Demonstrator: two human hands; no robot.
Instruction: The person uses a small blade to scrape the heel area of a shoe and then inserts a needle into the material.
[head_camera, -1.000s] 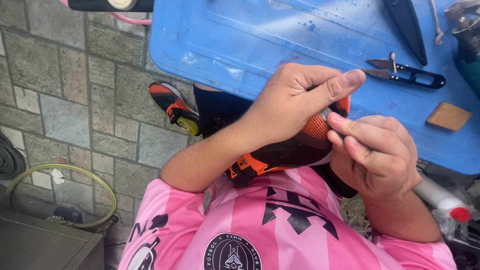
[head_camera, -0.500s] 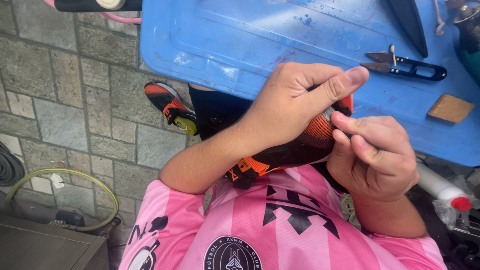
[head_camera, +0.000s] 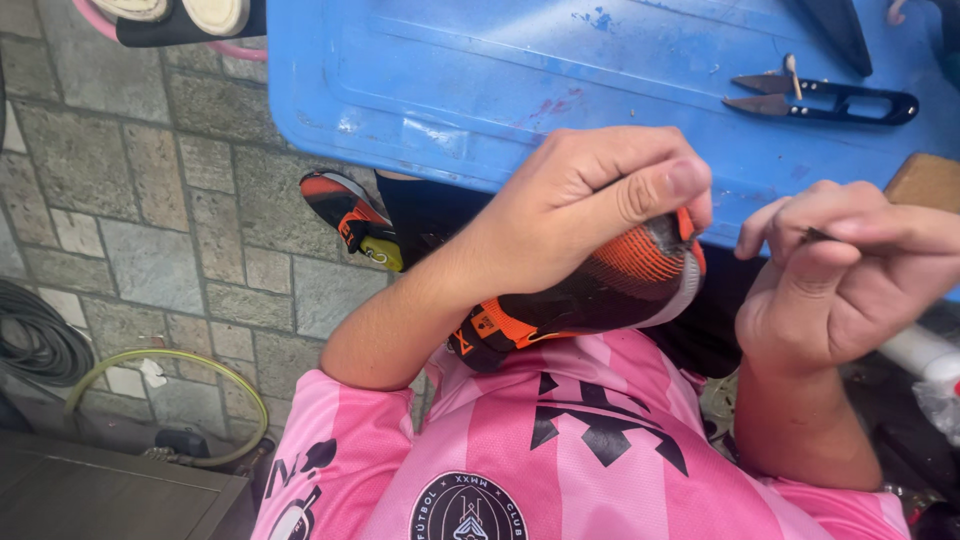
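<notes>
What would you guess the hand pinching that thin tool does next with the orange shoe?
Probably the right hand brings its thin dark tool, maybe a needle, back to the toe of the orange and black shoe. The left hand clamps that toe with the thumb pressed at the edge, while the right is drawn away to the side, apart from the shoe.

Person is wearing a short-sleeved pink jersey (head_camera: 590, 460) with lighter and darker vertical stripes, a black angular chest graphic and a round black crest below it. Black markings are showing on the sleeve (head_camera: 300, 480). Both forearms are showing bare, no gloves, rings or watch.
</notes>
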